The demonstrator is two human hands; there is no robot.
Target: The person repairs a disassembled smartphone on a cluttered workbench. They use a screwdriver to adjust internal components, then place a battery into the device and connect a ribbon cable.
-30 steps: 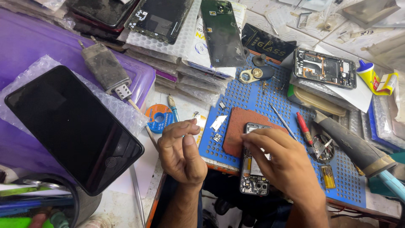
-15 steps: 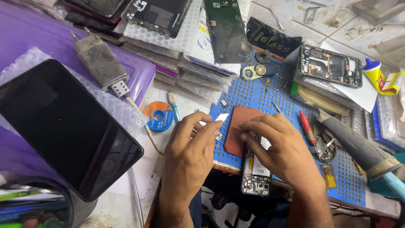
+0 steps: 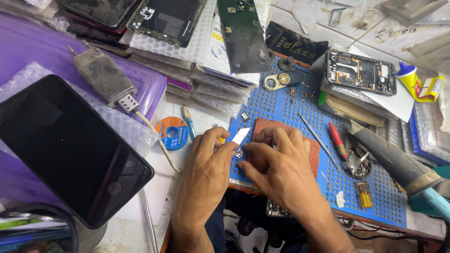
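My left hand (image 3: pixel 206 175) and right hand (image 3: pixel 281 171) meet at the near left edge of the blue perforated mat (image 3: pixel 375 197). My left fingers are narrowed to a pinch on a small metal part (image 3: pixel 239 153), and my right forefinger touches it from three o'clock. My right hand is otherwise loosely curled, lying over the reddish pad (image 3: pixel 307 145) and an opened phone (image 3: pixel 276 208) whose lower end shows at six o'clock under my wrist. A small white blade (image 3: pixel 241 136) lies just beside the part at twelve o'clock, touching my left fingertips.

At nine o'clock from my left hand lies a large black tablet (image 3: pixel 70 150) on bubble wrap. At eleven o'clock is a blue spool (image 3: pixel 172 133), with a grey charger (image 3: pixel 105 79) farther out. At three o'clock from my right hand lie tweezers (image 3: pixel 316 138) and a red-handled screwdriver (image 3: pixel 336 139). At one o'clock sits another opened phone (image 3: pixel 358 72).
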